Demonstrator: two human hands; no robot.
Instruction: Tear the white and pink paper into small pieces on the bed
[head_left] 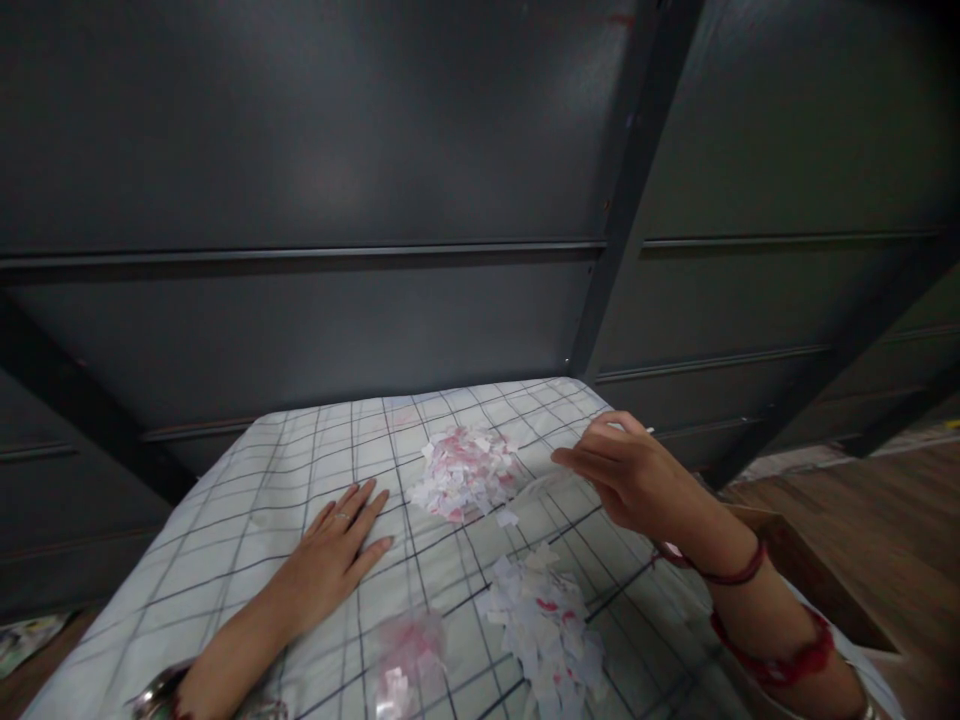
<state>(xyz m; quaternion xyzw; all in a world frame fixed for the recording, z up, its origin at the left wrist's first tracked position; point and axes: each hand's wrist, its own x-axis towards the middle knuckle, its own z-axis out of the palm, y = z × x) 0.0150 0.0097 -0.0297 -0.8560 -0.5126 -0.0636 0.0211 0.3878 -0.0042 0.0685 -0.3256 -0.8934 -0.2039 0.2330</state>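
Note:
My left hand (337, 545) lies flat on a white checked cloth (300, 450), palm down, fingers stretched out, with a ring on one finger. It holds nothing. My right hand (626, 475) is raised over the cloth's right side with its fingers pinched together. A small white tip sticks out behind its knuckles; what the fingers hold is mostly hidden. Left of this hand is a pile of small paper scraps (469, 475), white and pink. Nearer to me lies a second pile of scraps (547, 635), mostly white with red marks. A clear bag with pink contents (411, 650) sits beside it.
Dark grey metal panels (375, 330) rise directly behind the cloth-covered surface. At the lower right, below my right forearm, stands an open wooden box or drawer (817, 580) by the wooden floor (862, 500). Some printed material (30, 640) is at the lower left.

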